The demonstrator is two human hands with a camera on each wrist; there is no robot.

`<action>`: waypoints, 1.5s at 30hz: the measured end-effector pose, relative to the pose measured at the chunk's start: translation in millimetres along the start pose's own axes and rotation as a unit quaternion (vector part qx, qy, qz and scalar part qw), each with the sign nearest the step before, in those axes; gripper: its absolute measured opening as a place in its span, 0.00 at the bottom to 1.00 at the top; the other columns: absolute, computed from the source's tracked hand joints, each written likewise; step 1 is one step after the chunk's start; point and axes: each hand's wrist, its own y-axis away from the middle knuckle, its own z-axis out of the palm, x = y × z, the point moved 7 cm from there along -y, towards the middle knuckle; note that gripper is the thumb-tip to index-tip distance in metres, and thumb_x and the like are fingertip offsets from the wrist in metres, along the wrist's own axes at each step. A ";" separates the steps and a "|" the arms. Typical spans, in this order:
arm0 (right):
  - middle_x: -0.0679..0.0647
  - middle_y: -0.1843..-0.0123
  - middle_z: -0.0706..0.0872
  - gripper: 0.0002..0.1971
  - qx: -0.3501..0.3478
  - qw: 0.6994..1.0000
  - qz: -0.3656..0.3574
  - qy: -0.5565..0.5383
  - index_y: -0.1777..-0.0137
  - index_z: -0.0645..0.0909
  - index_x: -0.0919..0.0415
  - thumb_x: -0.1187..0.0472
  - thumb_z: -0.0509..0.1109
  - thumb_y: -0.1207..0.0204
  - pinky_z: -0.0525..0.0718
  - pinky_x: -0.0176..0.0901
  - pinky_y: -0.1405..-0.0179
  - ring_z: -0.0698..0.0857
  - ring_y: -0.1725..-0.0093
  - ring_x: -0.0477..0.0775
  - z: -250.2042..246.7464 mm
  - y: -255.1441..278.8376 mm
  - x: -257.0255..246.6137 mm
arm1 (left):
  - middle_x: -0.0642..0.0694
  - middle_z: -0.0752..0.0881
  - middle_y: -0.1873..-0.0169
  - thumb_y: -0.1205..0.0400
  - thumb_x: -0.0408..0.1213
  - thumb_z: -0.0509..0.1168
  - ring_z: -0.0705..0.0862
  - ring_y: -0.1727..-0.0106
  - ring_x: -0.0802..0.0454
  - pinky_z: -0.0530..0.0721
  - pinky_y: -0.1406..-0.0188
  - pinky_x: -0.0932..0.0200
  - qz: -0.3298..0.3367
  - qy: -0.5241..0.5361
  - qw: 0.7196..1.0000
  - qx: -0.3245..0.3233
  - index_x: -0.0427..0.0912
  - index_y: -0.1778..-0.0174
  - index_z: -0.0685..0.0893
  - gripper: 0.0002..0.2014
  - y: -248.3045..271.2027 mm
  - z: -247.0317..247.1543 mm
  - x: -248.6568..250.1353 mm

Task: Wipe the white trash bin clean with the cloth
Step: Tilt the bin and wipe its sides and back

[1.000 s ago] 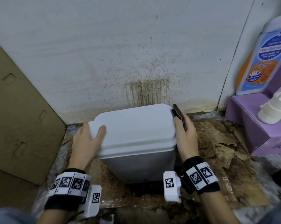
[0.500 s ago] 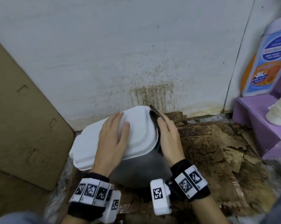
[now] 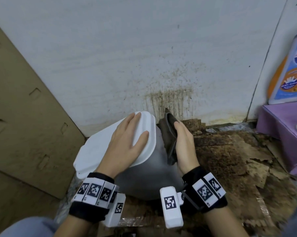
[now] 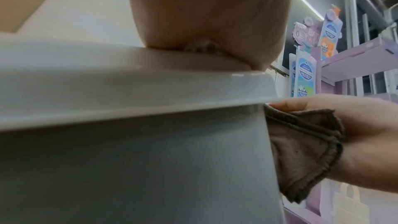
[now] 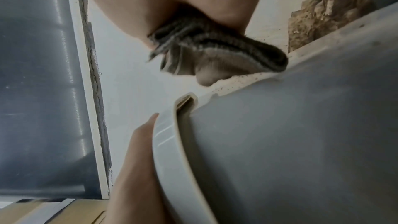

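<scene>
The white trash bin [image 3: 144, 175] leans to the left on the floor, its lid [image 3: 96, 151] closed. My left hand [image 3: 127, 142] lies flat on the lid with straight fingers; its palm [image 4: 204, 14] presses there in the left wrist view. My right hand [image 3: 183, 144] holds a folded brown cloth [image 3: 170, 134] against the bin's right side wall, just below the lid's rim. The cloth [image 4: 305, 151] shows between that hand and the bin wall [image 4: 140, 168]. In the right wrist view the cloth [image 5: 215, 54] is gripped by the hand above the bin wall [image 5: 301, 142].
A stained white wall [image 3: 144, 57] stands right behind the bin. A cardboard sheet [image 3: 21, 108] leans at the left. A purple box [image 3: 284, 130] with a soap bottle [image 3: 287, 69] sits at the right. The floor [image 3: 226, 159] is covered in torn, dirty brown paper.
The bin has been tipped and turned to the left. My left hand moved from the lid's left edge onto its top. My right hand with the cloth slid onto the right side wall.
</scene>
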 end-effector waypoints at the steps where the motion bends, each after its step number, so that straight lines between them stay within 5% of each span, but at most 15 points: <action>1: 0.47 0.28 0.86 0.20 0.032 0.999 -0.010 0.025 0.22 0.78 0.48 0.48 0.58 0.11 0.79 0.59 0.23 0.84 0.28 0.50 -6.0 -1.5 0.1 | 0.60 0.60 0.13 0.13 0.62 0.52 0.57 0.12 0.61 0.59 0.12 0.46 0.000 0.000 1.000 0.004 0.56 0.11 0.60 0.33 0.3 -1.9 -2.1; 6: 0.43 0.25 0.77 0.21 0.078 0.978 -0.093 0.172 0.19 0.73 0.43 0.47 0.54 0.09 0.70 0.50 0.20 0.73 0.22 0.46 -5.2 1.9 -4.0 | 0.61 0.63 0.14 0.13 0.59 0.53 0.60 0.13 0.61 0.61 0.13 0.46 -0.004 0.019 1.000 0.015 0.56 0.12 0.62 0.31 2.9 -10.4 -10.9; 12: 0.44 0.28 0.69 0.21 -0.007 0.954 -0.095 0.283 0.17 0.68 0.38 0.46 0.50 0.09 0.63 0.43 0.25 0.63 0.28 0.42 34.6 9.3 21.4 | 0.61 0.65 0.14 0.15 0.60 0.53 0.61 0.14 0.63 0.62 0.14 0.49 -0.004 0.026 0.999 0.027 0.55 0.13 0.64 0.33 4.1 -12.8 -17.1; 17: 0.44 0.21 0.65 0.24 -0.047 0.947 -0.087 0.306 0.16 0.64 0.38 0.46 0.44 0.09 0.62 0.49 0.20 0.60 0.24 0.44 43.6 7.4 32.8 | 0.61 0.66 0.15 0.15 0.60 0.53 0.63 0.14 0.62 0.64 0.15 0.46 -0.006 0.028 0.999 0.045 0.56 0.13 0.64 0.32 4.3 -13.3 -24.7; 21: 0.55 0.15 0.69 0.32 -0.026 0.888 -0.190 0.418 0.15 0.67 0.58 0.49 0.41 0.15 0.49 0.28 0.18 0.64 0.15 0.52 49.2 13.3 33.4 | 0.62 0.66 0.15 0.14 0.59 0.54 0.64 0.15 0.63 0.65 0.15 0.44 -0.007 0.031 0.998 0.050 0.58 0.13 0.64 0.31 4.2 -15.4 -27.7; 25: 0.46 0.12 0.61 0.25 -0.079 0.909 -0.172 0.372 0.12 0.60 0.50 0.57 0.51 0.09 0.51 0.16 0.29 0.56 0.19 0.38 47.4 18.6 34.7 | 0.62 0.67 0.16 0.14 0.60 0.53 0.65 0.15 0.62 0.66 0.16 0.44 -0.008 0.028 0.998 0.050 0.59 0.14 0.64 0.31 4.5 -18.4 -29.3; 27: 0.47 0.12 0.60 0.25 -0.095 0.886 -0.206 0.405 0.12 0.60 0.48 0.55 0.52 0.09 0.53 0.21 0.26 0.55 0.19 0.38 46.3 18.2 32.1 | 0.62 0.67 0.16 0.14 0.60 0.53 0.65 0.16 0.62 0.66 0.16 0.45 -0.008 0.031 0.998 0.053 0.58 0.14 0.65 0.31 5.0 -20.3 -31.2; 30: 0.49 0.15 0.63 0.27 -0.073 0.851 -0.252 0.455 0.13 0.64 0.49 0.48 0.49 0.10 0.65 0.43 0.19 0.60 0.19 0.46 41.7 11.7 33.7 | 0.62 0.68 0.16 0.14 0.60 0.53 0.66 0.16 0.62 0.66 0.16 0.46 -0.009 0.030 0.998 0.058 0.58 0.14 0.65 0.31 6.1 -22.7 -33.8; 33: 0.48 0.12 0.59 0.28 -0.050 0.824 -0.291 0.484 0.12 0.62 0.52 0.48 0.44 0.11 0.56 0.47 0.14 0.55 0.14 0.45 42.4 10.6 37.1 | 0.60 0.69 0.16 0.14 0.59 0.54 0.66 0.16 0.61 0.67 0.16 0.45 -0.007 0.032 0.998 0.062 0.57 0.14 0.66 0.30 7.0 -22.6 -33.3; 38: 0.43 0.08 0.46 0.29 -0.128 0.864 -0.261 0.411 0.09 0.49 0.51 0.50 0.44 0.09 0.47 0.46 0.10 0.44 0.11 0.38 52.8 7.7 46.5 | 0.60 0.68 0.15 0.14 0.59 0.52 0.65 0.15 0.61 0.66 0.16 0.44 -0.006 0.034 0.997 0.063 0.54 0.13 0.66 0.31 8.2 -23.2 -36.8; 45: 0.42 0.08 0.47 0.34 -0.074 0.903 -0.191 0.379 0.09 0.47 0.50 0.40 0.34 0.15 0.49 0.49 0.11 0.43 0.12 0.34 61.3 13.8 57.4 | 0.59 0.67 0.15 0.13 0.59 0.51 0.65 0.15 0.60 0.66 0.16 0.42 -0.002 0.031 0.998 0.060 0.54 0.13 0.65 0.31 8.1 -20.9 -36.6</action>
